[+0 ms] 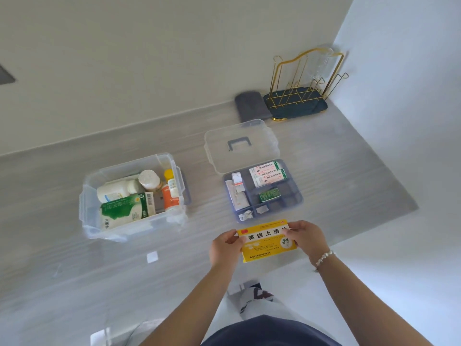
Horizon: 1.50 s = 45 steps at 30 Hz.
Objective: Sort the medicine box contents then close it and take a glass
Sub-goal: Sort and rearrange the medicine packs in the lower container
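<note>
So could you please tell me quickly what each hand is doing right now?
Left hand: holding the left end of the yellow medicine box.
Right hand: holding its right end.

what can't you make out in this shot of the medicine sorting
Head view only:
- Small print on the yellow box: too small; its ends are covered by the left hand and right hand.
- Lower contents of the clear bin: hidden under bottles and a green-white pack.
- Glass on the gold rack: faint against the wall, its outline is unclear.
- Wrappers in the tray: blurred.
</note>
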Available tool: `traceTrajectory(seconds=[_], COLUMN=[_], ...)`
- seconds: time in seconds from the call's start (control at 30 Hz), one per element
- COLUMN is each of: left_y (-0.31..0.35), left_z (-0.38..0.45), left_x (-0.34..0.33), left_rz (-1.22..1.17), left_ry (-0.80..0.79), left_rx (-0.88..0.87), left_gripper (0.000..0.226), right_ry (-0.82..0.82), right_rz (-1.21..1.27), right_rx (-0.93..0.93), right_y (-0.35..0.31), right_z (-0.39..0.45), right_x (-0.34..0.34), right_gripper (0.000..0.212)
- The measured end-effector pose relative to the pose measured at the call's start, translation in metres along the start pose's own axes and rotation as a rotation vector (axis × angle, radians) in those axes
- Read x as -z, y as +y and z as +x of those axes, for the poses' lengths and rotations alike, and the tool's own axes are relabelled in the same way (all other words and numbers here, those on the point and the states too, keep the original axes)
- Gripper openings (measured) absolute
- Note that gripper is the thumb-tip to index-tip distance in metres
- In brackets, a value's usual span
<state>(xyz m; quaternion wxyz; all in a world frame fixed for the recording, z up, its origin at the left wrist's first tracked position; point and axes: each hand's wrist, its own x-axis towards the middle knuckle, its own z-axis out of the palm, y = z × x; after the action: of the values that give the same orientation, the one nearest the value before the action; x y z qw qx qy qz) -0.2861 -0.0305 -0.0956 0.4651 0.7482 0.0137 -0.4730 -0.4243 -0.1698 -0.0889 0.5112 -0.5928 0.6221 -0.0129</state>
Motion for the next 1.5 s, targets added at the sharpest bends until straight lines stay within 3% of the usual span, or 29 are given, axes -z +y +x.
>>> traceTrajectory(seconds=[0.37, 0.6, 0.83, 1.2, 1.4, 1.5], left_y=[0.0, 0.006, 0.025, 0.074, 0.09, 0.091], left_z=[0.013, 0.007, -0.014, -0.038, -0.028, -0.015], left_x=[-0.032, -0.034, -0.017, 0.081, 0.156, 0.187], left_rz=[0.043, 0.092, 0.044, 0.007, 0.101, 0.153], left_ry=[0.237, 0.259, 0.263, 0.275, 0.317, 0.345], left_rx=[0.02, 0.009, -0.173, -0.466, -0.5, -0.476], left_gripper=[0.04, 0.044, 0.021, 0.021, 0.029, 0.021], right_ry=[-0.006, -0.012, 0.018, -0.184, -0.238, -0.256], right_rz=[-0.09, -0.139, -0.058, 0.212, 0.208, 0.24], right_rx=[0.118, 0.162, 0.301, 0.514, 0.565, 0.551], right_y=[0.001, -0.002, -0.03, -0.129, -0.167, -0.181], right_z=[0.029, 0.032, 0.011, -0.056, -0.076, -0.081], right_x=[0.0, 0.001, -0.004, -0.074, -0.131, -0.157], right_gripper=[0.019, 0.02, 0.027, 0.01, 0.008, 0.009])
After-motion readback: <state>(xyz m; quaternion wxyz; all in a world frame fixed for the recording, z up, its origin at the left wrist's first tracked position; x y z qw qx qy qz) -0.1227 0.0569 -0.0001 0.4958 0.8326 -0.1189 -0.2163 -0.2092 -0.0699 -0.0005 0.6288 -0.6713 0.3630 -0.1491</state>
